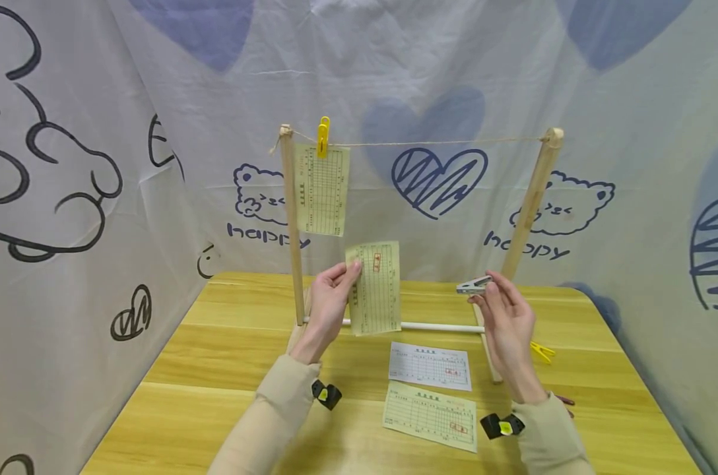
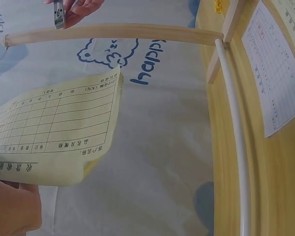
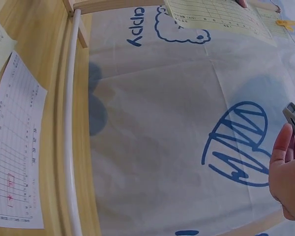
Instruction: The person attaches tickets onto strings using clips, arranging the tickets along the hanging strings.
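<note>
My left hand [image 1: 328, 300] pinches a pale yellow receipt slip [image 1: 378, 297] by its left edge, thumb in front. The slip hangs upright in the air below the string [image 1: 430, 143], bearing a printed table and a red stamp. In the left wrist view its lower corner curls. Off to the right, my right hand [image 1: 507, 323] pinches a grey clothespin [image 1: 472, 286] between thumb and fingers, apart from slip and string. Another yellow slip [image 1: 326, 198] hangs at the string's left end under a yellow clothespin [image 1: 323, 138].
Two wooden posts [image 1: 531, 198] carry the string; a white rod [image 1: 442, 327] joins them low down. A white slip [image 1: 430, 367] and a yellow slip [image 1: 430, 417] lie on the wooden table [image 1: 187, 396]. A yellow clothespin [image 1: 542, 351] lies right of the frame. Printed cloth [image 1: 347, 53] hangs behind.
</note>
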Demonstrator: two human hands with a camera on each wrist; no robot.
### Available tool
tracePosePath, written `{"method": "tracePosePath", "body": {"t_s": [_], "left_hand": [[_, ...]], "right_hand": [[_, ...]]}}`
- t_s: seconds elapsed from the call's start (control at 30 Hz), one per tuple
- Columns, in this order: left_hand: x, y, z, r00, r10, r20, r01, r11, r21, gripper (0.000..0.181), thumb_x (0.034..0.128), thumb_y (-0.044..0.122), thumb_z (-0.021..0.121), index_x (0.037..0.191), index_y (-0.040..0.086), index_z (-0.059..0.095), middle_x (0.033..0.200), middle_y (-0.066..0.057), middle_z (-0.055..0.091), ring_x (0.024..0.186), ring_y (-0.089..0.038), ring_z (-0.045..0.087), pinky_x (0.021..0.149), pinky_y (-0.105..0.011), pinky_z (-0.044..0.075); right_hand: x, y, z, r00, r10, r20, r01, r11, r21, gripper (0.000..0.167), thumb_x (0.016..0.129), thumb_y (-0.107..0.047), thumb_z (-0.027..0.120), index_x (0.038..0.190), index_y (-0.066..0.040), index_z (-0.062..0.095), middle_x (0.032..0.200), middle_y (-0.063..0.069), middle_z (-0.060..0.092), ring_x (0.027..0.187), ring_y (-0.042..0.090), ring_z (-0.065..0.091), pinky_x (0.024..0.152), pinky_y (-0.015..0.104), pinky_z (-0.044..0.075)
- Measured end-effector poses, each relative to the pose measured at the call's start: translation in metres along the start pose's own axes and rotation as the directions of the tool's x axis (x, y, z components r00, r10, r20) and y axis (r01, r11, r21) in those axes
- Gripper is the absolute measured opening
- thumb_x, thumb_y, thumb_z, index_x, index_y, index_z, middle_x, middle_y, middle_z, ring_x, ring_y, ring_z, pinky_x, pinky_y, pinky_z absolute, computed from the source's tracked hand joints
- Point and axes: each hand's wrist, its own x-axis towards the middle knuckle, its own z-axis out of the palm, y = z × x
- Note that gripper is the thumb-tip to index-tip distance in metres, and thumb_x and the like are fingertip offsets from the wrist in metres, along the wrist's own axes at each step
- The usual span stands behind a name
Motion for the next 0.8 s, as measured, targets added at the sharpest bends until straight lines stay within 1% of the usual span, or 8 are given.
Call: {"method": "tracePosePath", "body": {"t_s": [0.13, 0.3, 0.43, 0.53, 0.63, 0.8], "left_hand": [[0.003, 0.004, 0.002, 1.0, -0.002, 0.002, 0.002, 1.0, -0.007, 0.028, 0.1003, 0.012, 0.062, 0.119, -0.009, 0.064, 0.088, 0.007, 0.078, 0.08, -0.007, 0.071, 0.078, -0.021, 0.06], [0.007, 0.009, 0.005, 1.0, -0.013, -0.002, 0.013, 1.0, -0.013, 0.027, 0.0997, 0.012, 0.063, 0.118, -0.007, 0.065, 0.088, 0.007, 0.078, 0.08, -0.006, 0.071, 0.079, -0.021, 0.06], [0.01, 0.012, 0.007, 1.0, -0.009, -0.001, 0.009, 1.0, -0.005, 0.028, 0.0996, 0.014, 0.063, 0.118, -0.006, 0.066, 0.087, 0.007, 0.077, 0.079, -0.006, 0.07, 0.078, -0.02, 0.059], [0.013, 0.015, 0.008, 1.0, -0.008, 0.004, 0.008, 1.0, 0.0, 0.028, 0.0998, 0.015, 0.063, 0.119, -0.006, 0.066, 0.087, 0.007, 0.077, 0.079, -0.006, 0.07, 0.077, -0.02, 0.059], [0.015, 0.017, 0.01, 1.0, -0.011, 0.012, 0.011, 1.0, -0.017, 0.029, 0.1001, 0.016, 0.063, 0.119, -0.006, 0.066, 0.086, 0.007, 0.077, 0.078, -0.006, 0.071, 0.076, -0.02, 0.06], [0.02, 0.022, 0.012, 1.0, 0.0, 0.023, 0.0, 0.999, -0.037, 0.028, 0.0999, 0.016, 0.063, 0.118, -0.006, 0.066, 0.086, 0.007, 0.078, 0.078, -0.006, 0.071, 0.076, -0.02, 0.059]], "right_hand": [[0.006, -0.002, 0.007, 0.999, -0.03, 0.021, 0.03, 1.0, -0.008, 0.027, 0.103, -0.002, 0.051, 0.129, 0.005, 0.057, 0.108, 0.008, 0.066, 0.095, 0.014, 0.069, 0.085, 0.022, 0.059], [0.014, -0.005, 0.017, 0.997, -0.063, 0.042, 0.063, 0.998, -0.003, 0.026, 0.103, -0.001, 0.051, 0.127, 0.004, 0.059, 0.108, 0.008, 0.068, 0.094, 0.014, 0.069, 0.084, 0.022, 0.059], [0.02, -0.008, 0.024, 0.994, -0.091, 0.064, 0.091, 0.996, 0.002, 0.025, 0.102, -0.001, 0.052, 0.126, 0.003, 0.06, 0.107, 0.008, 0.069, 0.093, 0.014, 0.069, 0.083, 0.022, 0.06], [0.025, -0.009, 0.029, 0.989, -0.115, 0.093, 0.114, 0.993, 0.019, 0.025, 0.102, 0.001, 0.051, 0.126, 0.004, 0.06, 0.106, 0.008, 0.069, 0.091, 0.015, 0.068, 0.082, 0.022, 0.06], [0.029, -0.01, 0.034, 0.983, -0.136, 0.121, 0.134, 0.991, 0.026, 0.026, 0.102, 0.001, 0.051, 0.126, 0.004, 0.06, 0.105, 0.008, 0.068, 0.091, 0.015, 0.068, 0.081, 0.023, 0.06], [0.036, -0.012, 0.043, 0.975, -0.168, 0.148, 0.166, 0.986, 0.024, 0.025, 0.102, 0.0, 0.052, 0.125, 0.003, 0.061, 0.106, 0.008, 0.068, 0.092, 0.015, 0.067, 0.081, 0.023, 0.06]]}}
